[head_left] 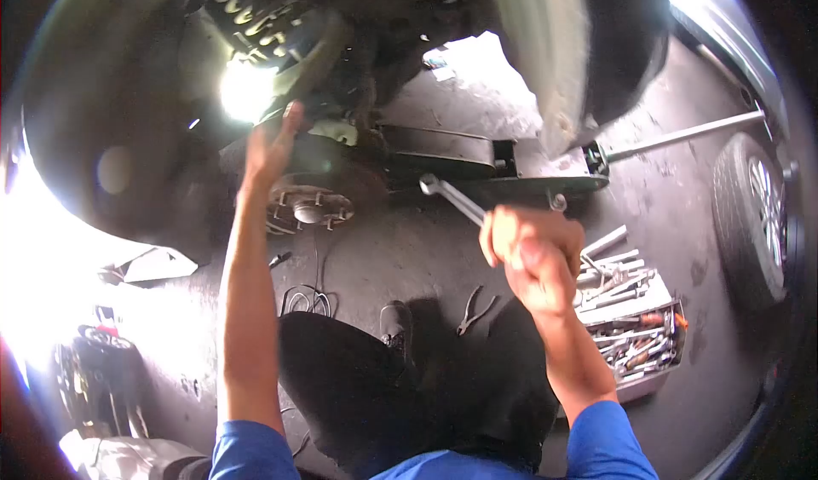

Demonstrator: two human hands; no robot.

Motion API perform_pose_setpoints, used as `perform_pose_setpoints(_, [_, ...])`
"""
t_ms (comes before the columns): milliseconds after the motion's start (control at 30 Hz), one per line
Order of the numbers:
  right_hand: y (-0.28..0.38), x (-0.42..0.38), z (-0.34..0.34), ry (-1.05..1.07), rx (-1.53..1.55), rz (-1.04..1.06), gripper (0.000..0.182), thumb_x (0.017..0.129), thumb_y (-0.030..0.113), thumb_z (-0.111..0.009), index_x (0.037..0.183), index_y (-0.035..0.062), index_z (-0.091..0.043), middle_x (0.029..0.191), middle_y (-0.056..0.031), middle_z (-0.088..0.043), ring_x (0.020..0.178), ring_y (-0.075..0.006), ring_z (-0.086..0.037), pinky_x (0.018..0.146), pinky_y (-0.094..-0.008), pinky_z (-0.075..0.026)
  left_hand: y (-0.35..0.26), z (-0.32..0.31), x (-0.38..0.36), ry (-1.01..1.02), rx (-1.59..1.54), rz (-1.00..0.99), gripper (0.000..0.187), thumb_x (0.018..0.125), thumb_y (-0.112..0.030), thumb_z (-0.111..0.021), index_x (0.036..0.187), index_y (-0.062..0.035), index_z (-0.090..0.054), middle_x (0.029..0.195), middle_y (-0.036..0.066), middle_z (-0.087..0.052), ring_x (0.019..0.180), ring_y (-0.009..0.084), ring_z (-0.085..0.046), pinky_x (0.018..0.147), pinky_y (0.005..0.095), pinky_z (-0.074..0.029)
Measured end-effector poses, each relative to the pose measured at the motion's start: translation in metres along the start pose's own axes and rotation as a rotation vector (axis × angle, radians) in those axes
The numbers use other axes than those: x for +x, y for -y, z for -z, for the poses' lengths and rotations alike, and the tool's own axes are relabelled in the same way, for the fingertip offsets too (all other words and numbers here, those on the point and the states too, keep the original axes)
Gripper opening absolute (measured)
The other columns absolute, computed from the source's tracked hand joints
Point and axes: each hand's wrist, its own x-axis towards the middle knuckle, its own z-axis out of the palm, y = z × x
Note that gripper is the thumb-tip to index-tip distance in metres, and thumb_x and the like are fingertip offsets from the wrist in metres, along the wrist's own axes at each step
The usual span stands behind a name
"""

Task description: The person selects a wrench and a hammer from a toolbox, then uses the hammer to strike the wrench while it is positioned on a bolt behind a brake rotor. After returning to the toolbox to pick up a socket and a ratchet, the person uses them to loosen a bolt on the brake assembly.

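Observation:
My right hand (537,254) is closed around a combination wrench (456,199). The wrench's ring end points up and left, in front of the green floor jack (537,182). My left hand (271,152) is raised into the wheel well, just above the wheel hub (311,207) with its studs. Its thumb points up, and its other fingers are lost in the glare of a bright lamp (247,91) beside them. Behind the lamp is a coil spring (260,20). I cannot tell what, if anything, the left hand grips.
A toolbox (656,378) full of wrenches and sockets stands at my right. Pliers (474,311) and a coiled cable (305,299) lie on the floor near my shoe (395,322). A removed wheel (750,220) stands at far right, near the jack's long handle (686,135).

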Motion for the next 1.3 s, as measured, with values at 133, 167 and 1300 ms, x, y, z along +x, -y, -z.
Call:
perform_pose_setpoints(133, [-0.059,0.081,-0.024,0.146,0.13,0.141,0.046,0.095,0.013,-0.054,0.054,0.0049,-0.036,0.052,-0.0013,-0.035,0.048,-0.0127,-0.033,0.05,-0.0326,-0.038,-0.026,-0.023,-0.007,0.082,0.147,-0.271,0.045,0.1,-0.044,-0.059,0.125,-0.0071,-0.069,0.112,0.024,-0.072,0.109,0.0373,-0.068,0.097,0.0426,-0.051])
perform_pose_setpoints(167, [-0.079,0.095,-0.026,0.165,0.159,0.118,0.046,0.096,0.012,-0.054,0.053,0.0052,-0.037,0.051,-0.0009,-0.035,0.048,-0.0126,-0.033,0.05,-0.0327,-0.038,-0.036,-0.028,-0.009,0.125,0.215,-0.297,0.041,0.1,-0.038,-0.059,0.123,-0.0064,-0.07,0.109,0.022,-0.072,0.104,0.0361,-0.069,0.093,0.0426,-0.052])
perform_pose_setpoints(1300, [-0.089,0.004,0.099,0.1,-0.321,-0.347,0.055,0.104,0.053,-0.05,0.135,0.0085,-0.06,0.118,-0.0107,-0.067,0.116,-0.0173,-0.061,0.096,-0.0304,-0.048,-0.005,-0.065,0.012,0.297,0.507,-0.513,0.049,0.079,-0.045,-0.081,0.11,-0.0066,-0.077,0.107,0.018,-0.074,0.099,0.0316,-0.071,0.09,0.0419,-0.052])
